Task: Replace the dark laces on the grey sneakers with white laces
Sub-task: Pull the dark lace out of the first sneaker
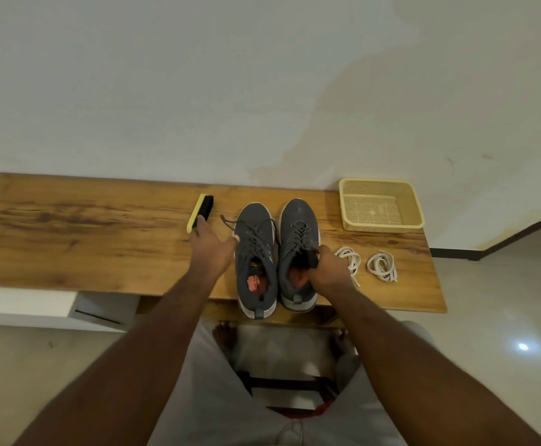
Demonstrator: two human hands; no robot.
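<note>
Two grey sneakers (pixel 277 252) parked side by side mid-table, toes at 12 o'clock, heels hanging just over the near edge of the wooden table (pixel 69 239). Both fully laced in dark laces (pixel 256 236), left shoe's bow already loose with one end trailing toward 10 o'clock. Two coils of white laces (pixel 364 263) waiting at 3 o'clock of the pair, just beside the right shoe. Looks like light, soft mesh stuff, so probably squashes if squeezed anywhere but the collar or sole; laces thin and floppy, likely easiest taken at the tips and fed out eyelet by eyelet.

Right hand (pixel 325 268) curled round the tongue and collar of the right sneaker, pinching it, holding that shoe steady. Left hand (pixel 213 249) spread and relaxed, holding nothing, thumb just touching the left sneaker's side, fingertips reaching toward the yellow brush (pixel 200 214) at 10 o'clock; can't tell if actually touching it. Empty-looking yellow basket (pixel 380 206) off at 2 o'clock, well apart from everything
</note>
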